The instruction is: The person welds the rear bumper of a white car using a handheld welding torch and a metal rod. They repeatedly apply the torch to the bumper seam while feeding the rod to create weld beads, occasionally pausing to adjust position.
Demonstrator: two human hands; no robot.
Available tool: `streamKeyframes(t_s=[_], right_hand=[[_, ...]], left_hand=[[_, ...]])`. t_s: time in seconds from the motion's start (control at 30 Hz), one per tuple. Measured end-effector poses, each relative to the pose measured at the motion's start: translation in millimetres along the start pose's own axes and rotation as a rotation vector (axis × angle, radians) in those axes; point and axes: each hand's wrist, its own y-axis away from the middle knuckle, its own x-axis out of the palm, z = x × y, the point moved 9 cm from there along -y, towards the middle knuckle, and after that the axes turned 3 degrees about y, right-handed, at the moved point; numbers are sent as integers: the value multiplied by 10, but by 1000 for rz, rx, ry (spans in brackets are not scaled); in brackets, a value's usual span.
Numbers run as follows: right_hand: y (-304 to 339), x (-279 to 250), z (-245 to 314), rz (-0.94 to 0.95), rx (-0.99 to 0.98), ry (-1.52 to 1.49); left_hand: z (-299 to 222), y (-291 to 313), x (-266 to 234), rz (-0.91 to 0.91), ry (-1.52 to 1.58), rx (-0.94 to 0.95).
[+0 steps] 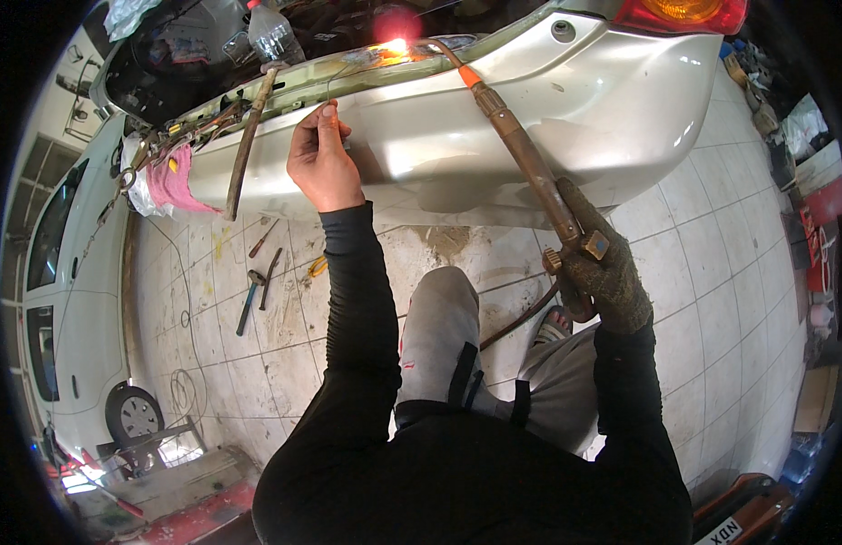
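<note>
My gloved right hand is closed around the handle of a brass-coloured gas torch, which slants up and to the left. Beyond an orange band, its bent tip points at a bright glowing spot on the metal edge behind a silver car bumper. In a pinch between thumb and fingers, my bare left hand holds a thin wire that runs up toward the glow. Glare hides the wire's far end. The left hand is just in front of the bumper's upper edge.
A wooden-handled hammer leans over the bumper beside a plastic bottle. Left of it lie a pink cloth and a chain. A blue-handled hammer and other tools lie on the tiles. The torch hose passes my legs.
</note>
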Motion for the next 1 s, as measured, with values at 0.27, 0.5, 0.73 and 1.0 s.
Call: streamKeyframes(t_s=[0.27, 0.5, 0.73, 1.0], right_hand=[[10, 2, 10, 24, 35, -5], [17, 0, 12, -19, 51, 42], [-17, -9, -4, 13, -15, 42], [3, 22, 34, 3, 28, -8]], left_hand=[[18, -3, -33, -34, 38, 22], [22, 8, -36, -32, 25, -12], [27, -1, -23, -8, 30, 1], [4, 7, -13, 1, 5, 2]])
